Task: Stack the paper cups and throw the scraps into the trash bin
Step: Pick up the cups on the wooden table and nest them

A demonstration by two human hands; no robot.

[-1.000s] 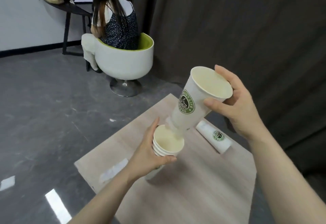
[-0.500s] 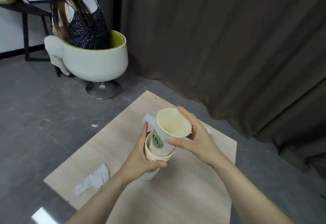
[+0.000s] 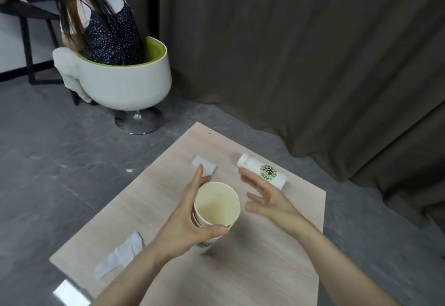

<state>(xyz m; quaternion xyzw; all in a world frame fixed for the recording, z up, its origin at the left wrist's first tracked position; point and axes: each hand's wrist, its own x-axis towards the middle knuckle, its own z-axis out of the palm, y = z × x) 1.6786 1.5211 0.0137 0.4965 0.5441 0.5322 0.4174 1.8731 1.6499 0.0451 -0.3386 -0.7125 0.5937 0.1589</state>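
nearest the viewer, along the left edge of the wooden table point(image 3: 252, 269), a crumpled white paper scrap point(image 3: 120, 255) is lying flat, waiting for a trash bin that is not showing anywhere in view. further in, around the middle of the table, the left hand point(image 3: 185, 224) is wrapping its fingers and thumb around the stack of paper cups point(image 3: 214, 211), probably to steady it upright while cups are being added; the stack is showing several nested rims, a cream inside and a bit of green logo low on the outer wall. just beside it the right hand point(image 3: 267, 199) is hovering with fingers spread and holding nothing, seemingly reaching for the next cup. beyond that hand, near the far right edge, a single paper cup point(image 3: 263, 171) is lying on its side, white with a round green logo, base pointing toward the far corner. a second small white scrap point(image 3: 203, 165) is lying flat beyond the stack, toward the far corner.
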